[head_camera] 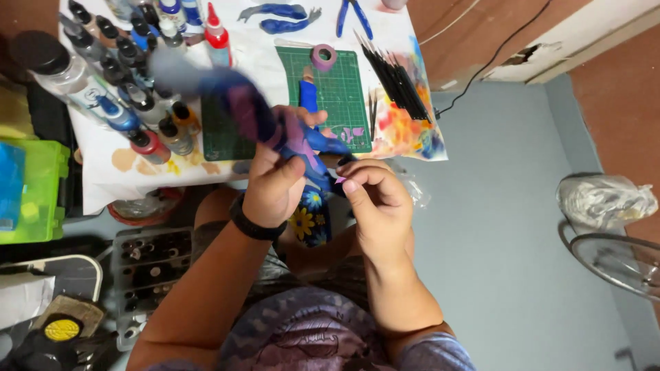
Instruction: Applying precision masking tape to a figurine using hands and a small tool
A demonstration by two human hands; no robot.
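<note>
Blue-and-purple figure [275, 127] gripped in the left hand [273, 184]; right hand [375, 196] pinches a small part against it. Fitting step, judging by the pinch; steady alignment needed.

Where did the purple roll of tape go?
In the head view, the purple tape roll lies on the green cutting mat near its far edge, just beyond the hands, with the bundle of black brushes to its right.
</note>
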